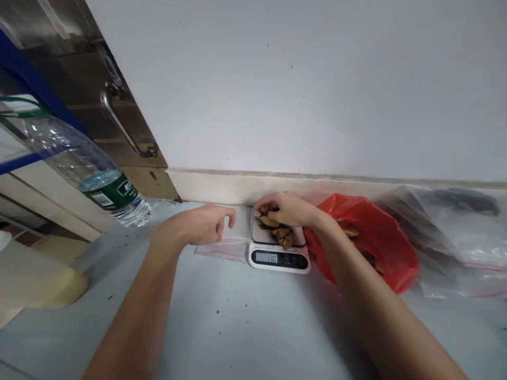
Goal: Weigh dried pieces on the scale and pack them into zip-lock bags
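Note:
A white digital kitchen scale [279, 270] rests on the table, its display reading about 13.0. Dried brown pieces [283, 236] that look like dried mushroom lie on its platform. My right hand [291, 210] reaches over the back of the platform, with thumb and fingers closed around some of them. My left hand [208, 224] hovers left of the scale, fingers bent and apart, holding nothing. Beneath and beside it lies a clear zip bag [225, 252] with a red seal line. Right of the scale, partly behind my right forearm, a red plastic bag [390, 250] stands open with more brown pieces inside.
Clear zip bags [471, 264] are piled at the far right. On the left stand a large water bottle [106, 184] and a pale container [39, 274]. A white wall [317, 95] closes off the back. Dark crumbs dot the grey-blue tabletop [222, 338].

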The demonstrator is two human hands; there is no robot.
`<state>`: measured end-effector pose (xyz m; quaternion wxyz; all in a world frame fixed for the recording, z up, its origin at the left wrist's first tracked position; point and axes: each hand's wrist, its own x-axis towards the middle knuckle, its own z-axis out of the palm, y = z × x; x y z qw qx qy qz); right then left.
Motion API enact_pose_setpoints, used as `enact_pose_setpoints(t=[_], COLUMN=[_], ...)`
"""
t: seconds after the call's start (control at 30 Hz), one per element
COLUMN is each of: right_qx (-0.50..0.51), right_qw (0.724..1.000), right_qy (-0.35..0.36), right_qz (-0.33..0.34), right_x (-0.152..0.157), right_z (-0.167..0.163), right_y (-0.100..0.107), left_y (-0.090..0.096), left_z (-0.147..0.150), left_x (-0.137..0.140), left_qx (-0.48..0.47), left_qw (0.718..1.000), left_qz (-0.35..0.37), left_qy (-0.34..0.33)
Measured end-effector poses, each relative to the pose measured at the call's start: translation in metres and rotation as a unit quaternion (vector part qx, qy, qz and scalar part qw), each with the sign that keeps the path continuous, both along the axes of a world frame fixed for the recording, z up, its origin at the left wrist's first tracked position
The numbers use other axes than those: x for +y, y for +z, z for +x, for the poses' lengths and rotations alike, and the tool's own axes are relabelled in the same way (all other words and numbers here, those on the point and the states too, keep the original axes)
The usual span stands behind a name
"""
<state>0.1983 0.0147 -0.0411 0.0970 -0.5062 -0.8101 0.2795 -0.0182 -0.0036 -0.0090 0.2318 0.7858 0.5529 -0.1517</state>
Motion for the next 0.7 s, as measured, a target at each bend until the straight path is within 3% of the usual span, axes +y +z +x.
enact_pose_setpoints(t=[0.1,0.33,0.53,0.7], right_qx=[0.009,0.081,0.092,0.003], right_qw=[1.000,0.996,0.990,0.992], right_qy=[0.010,-0.046,-0.063,-0.108], right_qz=[-0.013,0.005,0.081,0.064], right_x=[0.003,0.004,-0.009,-0.031], right_z=[0.002,0.010,0.030,0.052], right_y=[-0.004,-0.004,0.019,0.042], left_y=[-0.001,-0.001,0.001,0.003], left_z=[0.000,-0.002,0.000,-0.001], left_x=[0.000,0.001,0.000,0.000], left_qx=[-0.001,-0.015,-0.013,-0.015], left_qw=[1.000,1.000,1.000,1.000], left_qz=[0.006,-0.009,-0.006,0.000], left_qy=[-0.005,-0.010,0.005,0.006])
